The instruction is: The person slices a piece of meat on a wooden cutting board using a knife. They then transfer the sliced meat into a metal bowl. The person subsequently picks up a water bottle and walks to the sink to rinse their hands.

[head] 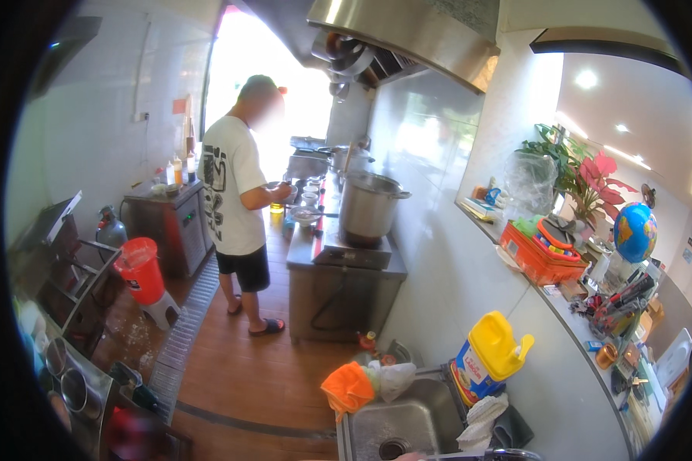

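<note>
A sliver of what looks like my right hand (410,456) shows at the bottom edge, beside the metal tap (510,455) over the stainless steel sink (405,410). Its fingers cannot be made out. My left hand is out of view. An orange cloth (349,389) and a pale cloth (396,379) hang over the sink's far left corner. On the sink's right side stands a yellow-lidded plastic container (484,357), with a white cloth (483,420) and a dark cloth (513,429) near it.
A person (236,178) stands at the stove, holding a bowl (282,190). A large steel pot (370,201) sits on the stove counter (346,299). At left are a red bucket (141,274) on a stool and a floor drain grate (190,328). The right ledge holds an orange basket (533,256).
</note>
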Demonstrator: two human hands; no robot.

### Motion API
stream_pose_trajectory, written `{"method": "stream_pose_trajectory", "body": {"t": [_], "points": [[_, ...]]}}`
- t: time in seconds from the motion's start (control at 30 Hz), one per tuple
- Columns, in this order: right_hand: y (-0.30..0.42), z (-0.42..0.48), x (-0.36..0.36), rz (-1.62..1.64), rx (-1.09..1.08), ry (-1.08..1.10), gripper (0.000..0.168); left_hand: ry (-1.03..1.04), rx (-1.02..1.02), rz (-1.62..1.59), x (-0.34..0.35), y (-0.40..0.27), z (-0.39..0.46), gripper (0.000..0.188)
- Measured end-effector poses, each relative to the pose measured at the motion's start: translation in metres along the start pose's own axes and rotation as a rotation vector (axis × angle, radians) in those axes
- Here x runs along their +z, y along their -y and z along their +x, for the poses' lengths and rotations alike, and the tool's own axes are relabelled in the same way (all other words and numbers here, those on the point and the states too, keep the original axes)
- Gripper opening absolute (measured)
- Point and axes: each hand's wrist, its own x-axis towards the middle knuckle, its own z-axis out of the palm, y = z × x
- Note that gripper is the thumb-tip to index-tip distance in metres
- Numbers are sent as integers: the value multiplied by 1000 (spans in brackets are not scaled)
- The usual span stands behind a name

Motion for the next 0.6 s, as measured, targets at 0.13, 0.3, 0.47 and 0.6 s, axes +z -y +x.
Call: {"method": "stream_pose_trajectory", "body": {"t": [0.13, 0.3, 0.47, 0.6], "points": [[25, -16, -12, 111, -318, -527, 25, 114, 500, 609, -22, 31, -18, 18], [38, 1, -12, 27, -294, -713, 22, 153, 439, 273, -49, 72, -4, 24], [100, -39, -23, 244, -99, -707, 27, -187, 579, 616, -44, 62, -40, 40], [145, -44, 42, 527, -240, -145, 33, -290, 665, 697, -32, 24, -93, 45]]}}
